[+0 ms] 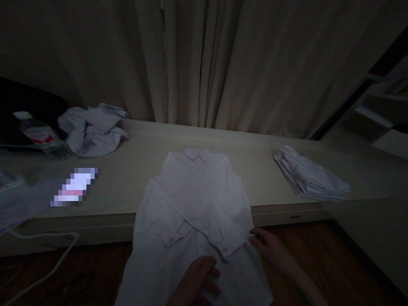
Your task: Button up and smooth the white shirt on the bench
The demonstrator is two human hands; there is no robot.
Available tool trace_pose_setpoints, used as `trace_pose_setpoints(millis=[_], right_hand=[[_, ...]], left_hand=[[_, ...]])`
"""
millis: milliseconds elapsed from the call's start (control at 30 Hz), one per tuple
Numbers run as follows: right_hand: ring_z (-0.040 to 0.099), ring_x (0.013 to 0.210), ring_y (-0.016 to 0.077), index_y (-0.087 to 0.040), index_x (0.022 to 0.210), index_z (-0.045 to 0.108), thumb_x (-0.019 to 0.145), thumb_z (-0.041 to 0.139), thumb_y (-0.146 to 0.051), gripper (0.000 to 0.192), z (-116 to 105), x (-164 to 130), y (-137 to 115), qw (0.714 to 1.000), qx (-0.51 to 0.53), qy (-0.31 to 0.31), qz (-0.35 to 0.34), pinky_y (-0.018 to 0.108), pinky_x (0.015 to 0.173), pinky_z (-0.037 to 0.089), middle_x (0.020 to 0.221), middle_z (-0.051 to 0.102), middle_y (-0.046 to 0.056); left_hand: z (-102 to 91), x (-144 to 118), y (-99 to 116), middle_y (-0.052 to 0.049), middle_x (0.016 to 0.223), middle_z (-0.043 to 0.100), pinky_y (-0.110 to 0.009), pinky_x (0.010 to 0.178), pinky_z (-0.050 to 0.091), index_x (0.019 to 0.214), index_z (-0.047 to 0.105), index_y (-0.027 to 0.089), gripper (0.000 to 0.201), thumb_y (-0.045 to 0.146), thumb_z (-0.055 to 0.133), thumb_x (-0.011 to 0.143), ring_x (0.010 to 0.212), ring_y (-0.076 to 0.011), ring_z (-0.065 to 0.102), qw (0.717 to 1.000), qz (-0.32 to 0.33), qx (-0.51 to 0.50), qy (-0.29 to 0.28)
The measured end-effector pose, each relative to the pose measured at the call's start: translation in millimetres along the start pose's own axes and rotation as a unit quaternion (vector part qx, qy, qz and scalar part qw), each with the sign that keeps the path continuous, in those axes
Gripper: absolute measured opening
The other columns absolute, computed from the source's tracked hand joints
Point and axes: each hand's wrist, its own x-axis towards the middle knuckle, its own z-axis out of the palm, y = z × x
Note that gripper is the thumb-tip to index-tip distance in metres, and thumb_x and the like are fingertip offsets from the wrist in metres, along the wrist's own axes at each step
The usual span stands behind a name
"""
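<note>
A white long-sleeved shirt [194,187] lies front up, its collar toward the curtain. Both sleeves are folded inward across its front, and the lower part hangs past the table's front edge toward me. Above the lower front of the shirt is my left hand [199,280], fingers apart and holding nothing; whether it touches the cloth I cannot tell. Beside the shirt's right edge, close to a folded cuff, is my right hand [270,248]. Its thumb and fingers are bent with a gap between them, and no cloth shows in its grip.
Folded white garments [314,176] are stacked on the table [255,174] at right. A crumpled white garment [92,129], a plastic bottle [44,138] and a lit, blurred-out phone [76,187] are at left. A white cable [63,255] dangles in front; curtains [191,63] hang behind.
</note>
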Motion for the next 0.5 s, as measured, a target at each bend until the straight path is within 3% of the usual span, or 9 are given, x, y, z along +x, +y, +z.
trace_pose_setpoints(millis=[67,167,300,500], right_hand=[[0.064,0.070,0.0181,-0.022,0.093,0.066,0.082,0.048,-0.050,0.035,16.5,10.5,-4.9,0.999,0.009,-0.046,0.027,0.031,0.066,0.048,0.079,0.070,0.004],[0.061,0.068,0.0174,-0.021,0.082,0.063,0.083,0.044,-0.047,0.032,33.0,17.3,-10.1,0.998,0.005,-0.045,0.046,0.029,0.065,0.044,0.074,0.067,0.003],[0.056,0.068,0.0169,-0.020,0.067,0.053,0.081,0.045,-0.041,0.026,38.6,23.3,-6.3,0.998,0.038,-0.031,0.025,0.029,0.066,0.042,0.067,0.060,0.000],[0.048,0.058,0.0131,-0.023,0.074,0.045,0.081,0.042,-0.047,0.026,44.5,33.5,0.6,0.987,0.150,-0.017,0.051,0.025,0.056,0.037,0.060,0.049,-0.006]], left_hand=[[25.8,23.8,5.3,-0.011,0.099,0.063,-0.026,0.038,0.041,0.102,0.051,0.021,0.054,0.067,0.040,0.076,0.059,-0.0187,0.065,0.999,-0.012,0.042,-0.028],[50.9,43.8,8.1,-0.010,0.088,0.064,-0.022,0.033,0.031,0.104,0.044,0.019,0.060,0.071,0.033,0.075,0.048,-0.0181,0.063,0.997,-0.055,0.051,-0.036],[64.8,54.9,7.5,-0.001,0.067,0.060,-0.021,0.033,0.029,0.092,0.044,0.020,0.049,0.065,0.041,0.075,0.040,-0.0135,0.057,1.000,-0.027,0.000,-0.014],[78.4,62.4,1.2,0.008,0.046,0.047,-0.019,0.035,0.031,0.081,0.047,0.019,0.040,0.054,0.056,0.064,0.033,-0.0064,0.041,0.996,0.002,-0.086,-0.027]])
